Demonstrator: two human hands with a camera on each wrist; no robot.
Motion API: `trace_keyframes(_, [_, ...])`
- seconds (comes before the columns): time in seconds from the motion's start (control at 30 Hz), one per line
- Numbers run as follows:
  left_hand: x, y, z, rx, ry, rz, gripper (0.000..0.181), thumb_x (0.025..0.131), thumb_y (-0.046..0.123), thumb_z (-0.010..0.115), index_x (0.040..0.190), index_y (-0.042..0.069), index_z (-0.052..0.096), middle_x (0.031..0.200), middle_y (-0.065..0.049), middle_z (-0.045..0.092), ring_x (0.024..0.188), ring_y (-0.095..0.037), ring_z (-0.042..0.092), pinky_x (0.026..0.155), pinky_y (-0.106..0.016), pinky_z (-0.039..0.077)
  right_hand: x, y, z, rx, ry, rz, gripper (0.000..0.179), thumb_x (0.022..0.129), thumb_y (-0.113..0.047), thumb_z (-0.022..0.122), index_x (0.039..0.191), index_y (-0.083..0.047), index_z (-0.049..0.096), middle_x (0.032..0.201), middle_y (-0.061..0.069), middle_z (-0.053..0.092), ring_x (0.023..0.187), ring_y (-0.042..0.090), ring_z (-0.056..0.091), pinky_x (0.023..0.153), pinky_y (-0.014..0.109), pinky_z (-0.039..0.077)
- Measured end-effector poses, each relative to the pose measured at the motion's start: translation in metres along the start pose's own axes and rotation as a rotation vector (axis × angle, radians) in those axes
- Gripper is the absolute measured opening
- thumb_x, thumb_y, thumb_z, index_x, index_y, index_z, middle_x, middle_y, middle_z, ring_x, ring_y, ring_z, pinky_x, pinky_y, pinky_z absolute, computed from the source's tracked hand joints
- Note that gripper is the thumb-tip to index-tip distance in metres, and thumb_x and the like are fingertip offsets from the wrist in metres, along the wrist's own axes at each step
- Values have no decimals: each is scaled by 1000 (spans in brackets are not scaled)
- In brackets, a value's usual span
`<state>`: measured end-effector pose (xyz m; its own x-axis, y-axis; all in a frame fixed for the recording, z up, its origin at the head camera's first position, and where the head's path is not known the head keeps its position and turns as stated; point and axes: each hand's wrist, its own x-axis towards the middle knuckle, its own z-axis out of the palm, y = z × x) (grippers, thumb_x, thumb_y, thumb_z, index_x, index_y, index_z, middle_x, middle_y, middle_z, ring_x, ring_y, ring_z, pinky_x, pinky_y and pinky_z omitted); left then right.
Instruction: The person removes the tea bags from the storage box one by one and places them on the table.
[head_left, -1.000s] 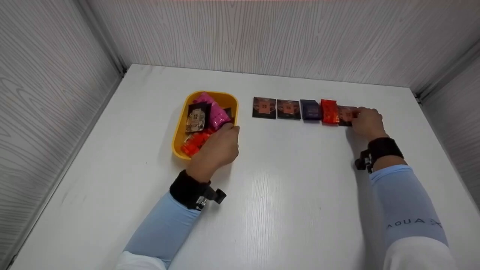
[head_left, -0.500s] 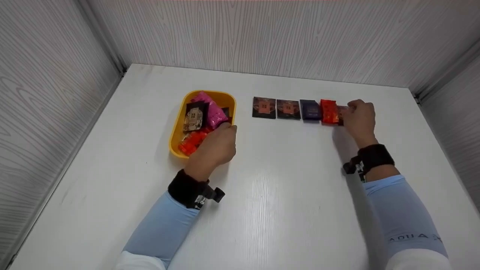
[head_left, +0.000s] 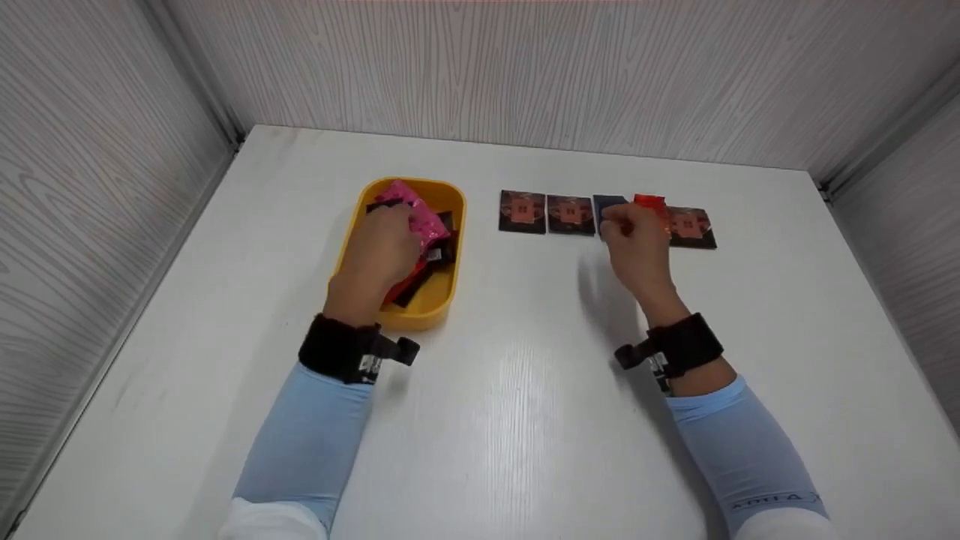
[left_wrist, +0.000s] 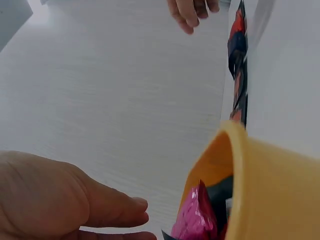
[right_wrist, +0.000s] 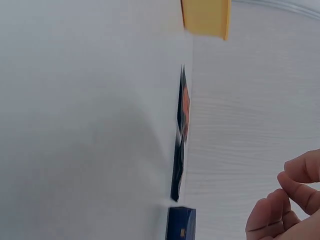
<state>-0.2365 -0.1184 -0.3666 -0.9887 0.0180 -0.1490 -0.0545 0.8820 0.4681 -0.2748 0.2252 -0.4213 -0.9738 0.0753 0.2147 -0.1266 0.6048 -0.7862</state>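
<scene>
My left hand (head_left: 379, 244) is over the yellow bin (head_left: 420, 322), fingers pointing down at its packets. In the left wrist view its thumb and finger stand a little apart with nothing between them, beside a pink packet (left_wrist: 195, 217). A dark packet (head_left: 385, 202) shows partly beyond the hand. My right hand (head_left: 640, 251) hovers over the row of packets, fingers loosely bent and holding nothing. It partly hides a dark blue packet (head_left: 609, 201) and a red packet (head_left: 651, 201). At the row's right end lies a dark square packet (head_left: 694, 229) with a reddish picture.
Two more dark square packets (head_left: 523, 211) with reddish pictures form the left end of the row. Inside the bin are red and dark packets (head_left: 442, 251). A pale wood-grain panel (head_left: 525, 75) stands behind the white table (head_left: 510, 420), with others at both sides.
My left hand has gone from the bin's right side to above its left part. My right hand has left the rightmost packet and moved left along the row.
</scene>
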Motion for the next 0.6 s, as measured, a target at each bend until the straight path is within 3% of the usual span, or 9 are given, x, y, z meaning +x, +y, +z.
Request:
trace_keyframes(0.13, [15,-13,1,55,19,-65,51,107,15,51,151,-11,43,129,-26,61,114,-34,59,108,-49,53,-14,-14,13,44,-38,4,25,105,-12,60,125,-1,70,119,15,64,101,24,54,81,32,46])
trace_keyframes(0.3, [19,-19,12,168,6,-41,69,105,12,50,158,-19,20,113,-29,68,100,-35,65,93,-46,59,-26,-22,25,79,-83,-21,24,105,-13,61,123,-1,71,120,15,65,103,26,56,83,34,46])
trace_keyframes(0.37, [17,-19,14,183,12,-27,58,104,11,51,153,-17,35,106,-27,69,94,-35,65,88,-46,60,-28,-24,27,82,-103,-21,24,105,-15,62,123,-2,71,119,14,65,103,26,57,82,35,46])
trace_keyframes(0.47, [11,-18,14,179,41,0,29,103,8,53,125,-8,59,100,-23,68,89,-35,64,85,-46,59,-31,-26,28,79,-125,-18,24,105,-15,62,123,-2,71,118,13,64,103,26,57,83,36,46])
trace_keyframes(0.53, [8,-17,13,155,36,12,13,102,6,54,107,-3,62,98,-21,66,88,-35,62,85,-45,57,-33,-26,28,77,-135,-22,24,105,-14,62,123,-1,71,117,14,64,104,27,58,83,36,46])
trace_keyframes(0.6, [5,-16,11,138,21,22,11,102,5,54,105,-1,63,98,-20,65,90,-34,61,87,-44,55,-34,-27,28,81,-143,-27,24,105,-14,62,123,-1,71,118,14,64,104,27,58,84,36,46])
